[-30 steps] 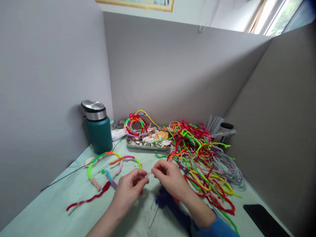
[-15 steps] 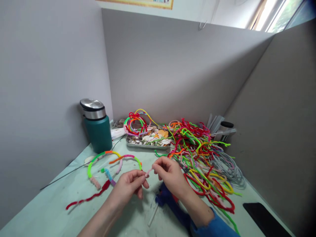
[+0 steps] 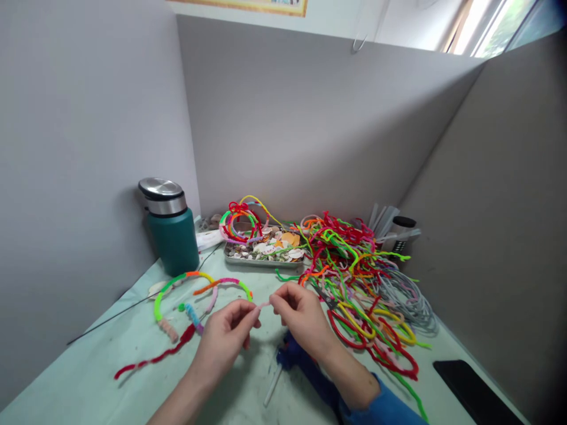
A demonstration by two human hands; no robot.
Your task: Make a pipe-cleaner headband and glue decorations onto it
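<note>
My left hand [image 3: 228,337] and my right hand [image 3: 300,319] meet above the table, both pinching a short pale pink pipe cleaner [image 3: 263,306] stretched between their fingertips. Under my right wrist lies a dark blue pipe cleaner bundle [image 3: 297,359] and a white stick [image 3: 272,385]. To the left of my hands lie several curved multicoloured pipe cleaner arcs [image 3: 190,289] and a red pipe cleaner [image 3: 153,357].
A big tangle of coloured pipe cleaners [image 3: 361,277] covers the right of the table, with grey ones [image 3: 410,298] beside it. A metal tray [image 3: 261,260] of shells stands at the back. A green flask [image 3: 169,231] is at the left, a black phone [image 3: 472,391] at the right.
Both hands have shifted slightly left and the pink piece now sits more level between them; the view has drifted a little to the right.
</note>
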